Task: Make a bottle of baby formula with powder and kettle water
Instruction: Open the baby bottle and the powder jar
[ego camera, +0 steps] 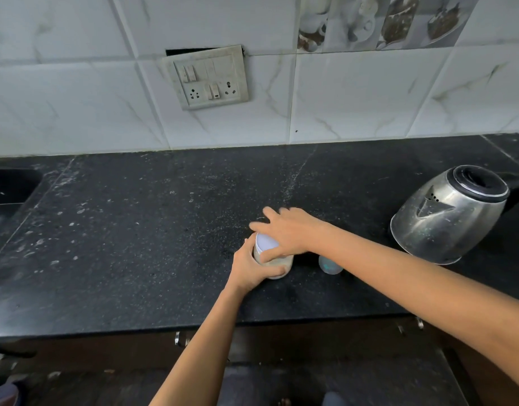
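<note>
Head view: upright jar [281, 261], left hand [246, 271] wrapped round body from near-left; right hand [293, 232] fingers spread, directly atop lid [265, 244].

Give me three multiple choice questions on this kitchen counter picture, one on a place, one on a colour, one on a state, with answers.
1. Where does the kettle stand relative to the powder jar?
A) to its left
B) to its right
C) on top of it

2. What colour is the jar's lid?
A) white
B) red
C) black

3. What is the left hand doing?
A) hanging idle
B) gripping the jar
C) lifting the kettle

1 B: the kettle stands at the counter's right end.
2 A: the lid shows white under the right hand.
3 B: its fingers curl round the jar's side.
</note>
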Motion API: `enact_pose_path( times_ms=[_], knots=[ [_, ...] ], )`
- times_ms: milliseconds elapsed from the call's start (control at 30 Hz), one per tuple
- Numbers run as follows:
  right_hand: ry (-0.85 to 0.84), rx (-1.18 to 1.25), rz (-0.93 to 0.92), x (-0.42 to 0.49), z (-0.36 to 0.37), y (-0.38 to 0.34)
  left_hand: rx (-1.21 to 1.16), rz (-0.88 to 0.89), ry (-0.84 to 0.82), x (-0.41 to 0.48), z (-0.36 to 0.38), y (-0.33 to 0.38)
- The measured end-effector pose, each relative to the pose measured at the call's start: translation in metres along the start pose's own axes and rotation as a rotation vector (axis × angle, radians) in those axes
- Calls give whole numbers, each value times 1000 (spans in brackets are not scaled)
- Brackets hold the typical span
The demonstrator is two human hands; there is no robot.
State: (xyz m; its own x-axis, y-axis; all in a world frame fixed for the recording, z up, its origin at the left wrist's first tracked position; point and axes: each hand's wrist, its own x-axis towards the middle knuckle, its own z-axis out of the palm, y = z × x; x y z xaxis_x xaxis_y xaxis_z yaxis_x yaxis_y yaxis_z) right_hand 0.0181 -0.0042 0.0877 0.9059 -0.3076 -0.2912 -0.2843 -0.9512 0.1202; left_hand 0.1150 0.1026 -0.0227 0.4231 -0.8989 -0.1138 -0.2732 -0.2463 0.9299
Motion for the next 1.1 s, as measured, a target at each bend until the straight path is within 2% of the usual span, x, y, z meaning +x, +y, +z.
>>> enact_pose_path(
  times_ms=[33,100,233,333,400,467,600,667,867,1100],
  knots=[
    [-126,18,34,1,-3,-3,-7,-3,1,-1,0,0],
    [-201,51,-39,5,-3,-5,-31,-13,0,-4,1,4],
    [-81,-58,-325,3,-7,11,-36,-17,7,-4,1,6],
    [53,140,-420,-1,-12,36,-23,23,-9,-2,-1,5],
    [129,358,-321,-6,-12,58,-9,71,-29,-2,-2,4],
    [177,499,-142,-7,-3,80,4,100,-48,-1,-2,6],
    [221,607,249,7,35,104,-4,79,-40,-4,-2,1],
    [240,629,352,16,51,108,-39,91,-1,-7,0,2],
    [101,814,352,38,80,109,-78,148,77,-9,9,5],
    [-5,758,371,46,83,104,-100,165,110,-9,12,4]
  ],
)
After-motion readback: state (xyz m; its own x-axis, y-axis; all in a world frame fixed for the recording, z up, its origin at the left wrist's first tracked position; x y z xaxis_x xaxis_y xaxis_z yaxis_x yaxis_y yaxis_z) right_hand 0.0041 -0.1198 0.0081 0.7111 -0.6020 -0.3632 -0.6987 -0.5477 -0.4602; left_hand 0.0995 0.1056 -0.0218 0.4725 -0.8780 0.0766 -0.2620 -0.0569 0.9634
